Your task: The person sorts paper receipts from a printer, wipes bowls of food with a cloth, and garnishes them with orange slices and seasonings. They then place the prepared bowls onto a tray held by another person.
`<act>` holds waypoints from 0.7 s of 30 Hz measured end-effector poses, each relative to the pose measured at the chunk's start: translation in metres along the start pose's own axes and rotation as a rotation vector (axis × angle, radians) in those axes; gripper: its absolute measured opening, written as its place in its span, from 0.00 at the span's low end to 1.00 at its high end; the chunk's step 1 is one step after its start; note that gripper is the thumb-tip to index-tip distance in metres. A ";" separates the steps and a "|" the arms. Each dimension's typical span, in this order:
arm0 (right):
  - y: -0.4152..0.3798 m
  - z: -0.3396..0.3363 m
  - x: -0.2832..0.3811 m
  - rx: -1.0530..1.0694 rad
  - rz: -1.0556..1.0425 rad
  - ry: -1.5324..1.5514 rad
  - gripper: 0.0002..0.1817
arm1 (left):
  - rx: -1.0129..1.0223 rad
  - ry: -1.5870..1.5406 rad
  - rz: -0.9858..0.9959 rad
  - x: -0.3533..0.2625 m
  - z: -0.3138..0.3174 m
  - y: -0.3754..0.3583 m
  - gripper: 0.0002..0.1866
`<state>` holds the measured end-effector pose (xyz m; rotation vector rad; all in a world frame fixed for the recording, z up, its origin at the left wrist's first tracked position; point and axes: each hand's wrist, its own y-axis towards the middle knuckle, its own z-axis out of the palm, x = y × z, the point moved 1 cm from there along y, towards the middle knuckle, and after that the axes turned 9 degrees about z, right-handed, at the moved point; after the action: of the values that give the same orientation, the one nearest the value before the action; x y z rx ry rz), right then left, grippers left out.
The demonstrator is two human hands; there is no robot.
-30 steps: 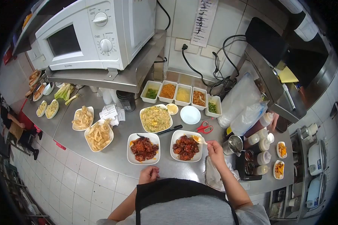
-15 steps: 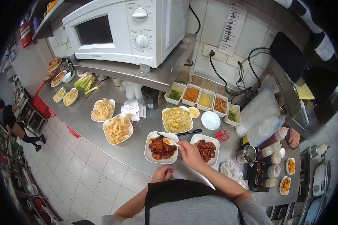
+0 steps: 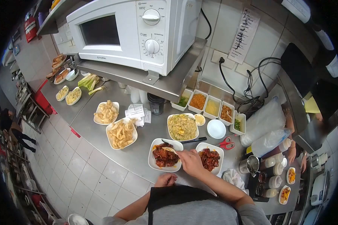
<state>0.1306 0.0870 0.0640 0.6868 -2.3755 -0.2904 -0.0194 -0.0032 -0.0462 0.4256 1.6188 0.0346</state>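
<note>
My right hand (image 3: 191, 163) is closed around the handle of a pale spoon (image 3: 170, 150). The spoon's bowl lies tilted over the dark red glazed meat pieces (image 3: 165, 159) in a white square bowl (image 3: 151, 164). Close under my right hand sits a second white bowl (image 3: 218, 169) of similar glazed meat (image 3: 209, 159), partly covered by the hand. My left hand (image 3: 166, 180) rests in a loose fist at the counter's front edge, below the first bowl, with nothing visible in it. Behind the bowls lie a black pen (image 3: 193, 140) and a bowl of fried rice (image 3: 182, 126).
Red-handled scissors (image 3: 226, 143) and a small white bowl (image 3: 216, 129) lie to the right. Ingredient tubs (image 3: 213, 107) line the wall. Bowls of fried pieces (image 3: 121, 133) stand left. A microwave (image 3: 127, 33) overhangs the counter. Another person's hand (image 3: 291, 154) shows by sauce bottles (image 3: 276, 169).
The spoon has tipped over and its bowl now faces less upward, above the meat. My right hand has turned with it. The left hand stays curled. The head view has shifted slightly.
</note>
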 end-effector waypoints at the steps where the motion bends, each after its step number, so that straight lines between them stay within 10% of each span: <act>1: 0.003 -0.004 0.001 -0.067 -0.003 0.043 0.10 | -0.002 -0.002 0.003 0.002 0.000 0.001 0.10; 3: 0.013 -0.009 -0.003 -0.134 -0.006 0.083 0.09 | -0.043 0.029 0.004 0.004 0.001 -0.002 0.08; 5: 0.036 -0.022 -0.023 -0.129 0.416 0.355 0.09 | -0.038 0.059 0.020 0.007 0.002 -0.003 0.07; 10: 0.110 -0.052 -0.115 -0.450 0.326 0.137 0.08 | -0.042 0.094 -0.025 0.004 0.000 -0.002 0.04; 21: 0.168 -0.030 -0.164 0.017 0.481 -0.534 0.09 | -0.091 0.108 -0.010 0.019 0.002 -0.004 0.05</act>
<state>0.1901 0.3157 0.0634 0.0166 -2.9543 -0.2648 -0.0191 -0.0019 -0.0656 0.3502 1.7179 0.1248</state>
